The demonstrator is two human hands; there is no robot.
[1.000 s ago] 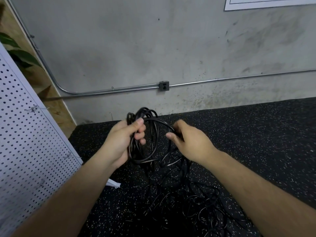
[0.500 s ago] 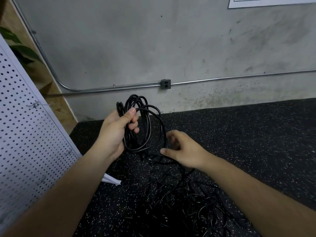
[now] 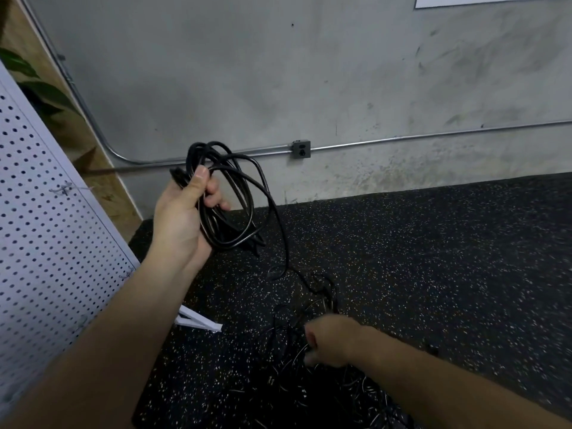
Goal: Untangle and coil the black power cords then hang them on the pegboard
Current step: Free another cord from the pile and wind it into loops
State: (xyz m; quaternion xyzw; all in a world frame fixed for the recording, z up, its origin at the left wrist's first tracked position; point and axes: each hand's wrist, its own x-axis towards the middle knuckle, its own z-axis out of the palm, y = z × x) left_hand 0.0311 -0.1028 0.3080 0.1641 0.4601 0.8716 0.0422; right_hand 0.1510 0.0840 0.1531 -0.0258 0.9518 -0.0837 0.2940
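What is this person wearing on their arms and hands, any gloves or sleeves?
Nothing that shows. The left hand and right hand are gloveless, and both forearms are bare as far as the picture reaches, with no sleeves. No watch, bracelet or ring appears on the left; the right hand is blurred, so a ring there cannot be ruled out.

Metal conduit (image 3: pixel 433 138) and outlet box (image 3: pixel 300 149) on concrete wall (image 3: pixel 247 72), speckled floor (image 3: pixel 433 258)

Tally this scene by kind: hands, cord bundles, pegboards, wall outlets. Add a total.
Hands: 2, the left hand and the right hand
Cord bundles: 2, the coil and the tangled pile
Pegboard: 1
Wall outlet: 1
Total: 6
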